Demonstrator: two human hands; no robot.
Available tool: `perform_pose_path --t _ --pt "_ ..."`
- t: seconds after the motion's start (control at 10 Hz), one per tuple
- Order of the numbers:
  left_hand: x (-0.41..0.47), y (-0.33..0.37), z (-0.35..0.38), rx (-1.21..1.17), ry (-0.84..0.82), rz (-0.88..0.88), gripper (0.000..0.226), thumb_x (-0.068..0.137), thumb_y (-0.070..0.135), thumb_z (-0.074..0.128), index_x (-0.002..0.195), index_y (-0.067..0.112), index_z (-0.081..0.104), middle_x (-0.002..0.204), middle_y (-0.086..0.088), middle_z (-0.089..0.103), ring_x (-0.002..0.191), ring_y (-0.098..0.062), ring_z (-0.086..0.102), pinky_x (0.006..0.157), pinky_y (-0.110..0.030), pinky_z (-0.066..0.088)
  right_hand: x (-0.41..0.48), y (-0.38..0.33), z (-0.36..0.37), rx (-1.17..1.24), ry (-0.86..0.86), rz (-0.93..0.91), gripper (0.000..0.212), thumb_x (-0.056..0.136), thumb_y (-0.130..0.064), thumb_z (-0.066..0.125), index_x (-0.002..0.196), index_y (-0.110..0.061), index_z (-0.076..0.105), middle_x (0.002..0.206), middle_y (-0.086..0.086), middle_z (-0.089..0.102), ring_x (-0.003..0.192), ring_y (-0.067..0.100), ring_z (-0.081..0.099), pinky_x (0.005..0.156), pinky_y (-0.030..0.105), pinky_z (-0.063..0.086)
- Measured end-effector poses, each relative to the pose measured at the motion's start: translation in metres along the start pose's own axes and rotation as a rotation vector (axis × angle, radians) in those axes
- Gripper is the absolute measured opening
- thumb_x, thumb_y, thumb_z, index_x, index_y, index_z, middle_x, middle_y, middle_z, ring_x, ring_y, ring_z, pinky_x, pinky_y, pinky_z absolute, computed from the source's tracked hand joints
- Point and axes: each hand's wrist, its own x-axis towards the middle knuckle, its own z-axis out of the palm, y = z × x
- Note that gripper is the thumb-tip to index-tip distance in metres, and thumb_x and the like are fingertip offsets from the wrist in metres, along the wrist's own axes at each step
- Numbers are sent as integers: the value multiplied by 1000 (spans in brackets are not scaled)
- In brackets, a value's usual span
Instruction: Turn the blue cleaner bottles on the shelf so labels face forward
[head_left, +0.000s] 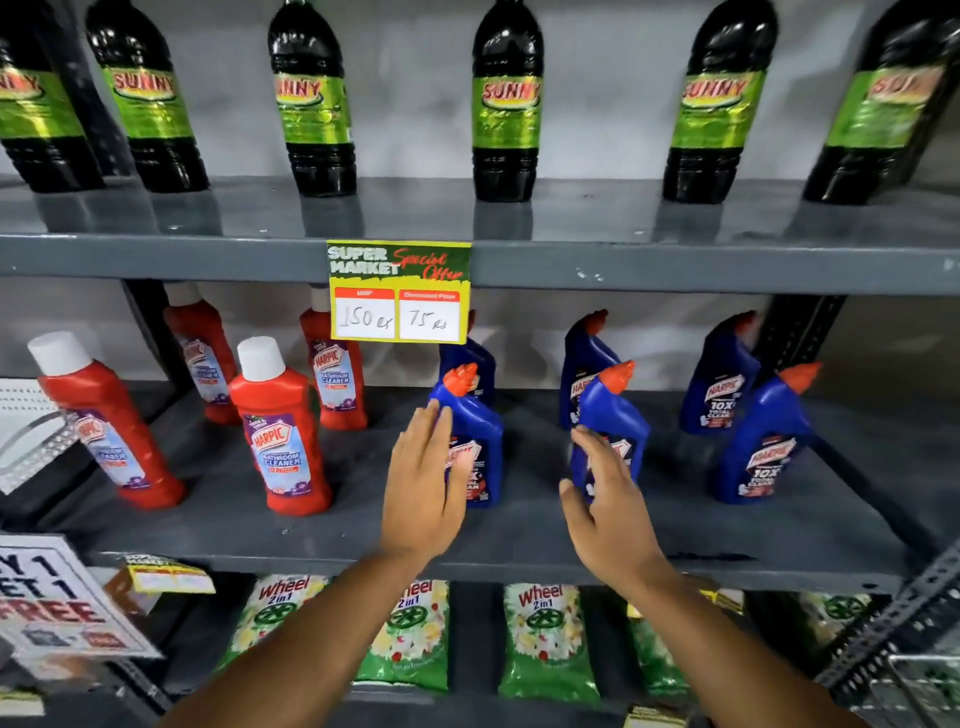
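Observation:
Several blue cleaner bottles with orange caps stand in two rows on the right half of the middle shelf (519, 535). The front left blue bottle (480, 441) stands upright with its label partly showing. My left hand (423, 483) lies flat against its left side, fingers spread. The front middle blue bottle (618, 415) is upright too, and my right hand (608, 499) is open in front of it, fingertips touching its lower label. The front right blue bottle (763, 441) shows its label forward. Three more blue bottles stand behind them.
Red bathroom cleaner bottles (280, 431) fill the left half of the same shelf. A yellow price card (399, 291) hangs from the shelf above, which carries dark bottles (506, 104) with green labels. Green detergent packs (545, 639) sit on the shelf below.

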Motion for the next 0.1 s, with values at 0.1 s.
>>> perform_pose_path --t 0.1 --pt "1 28 -11 182 -46 492 52 95 35 40 140 9 37 150 -16 34 143 -29 23 113 -52 27 -5 -10 -43 144 145 -57 48 89 -9 56 135 -16 43 141 -3 45 132 16 41 108 19 29"
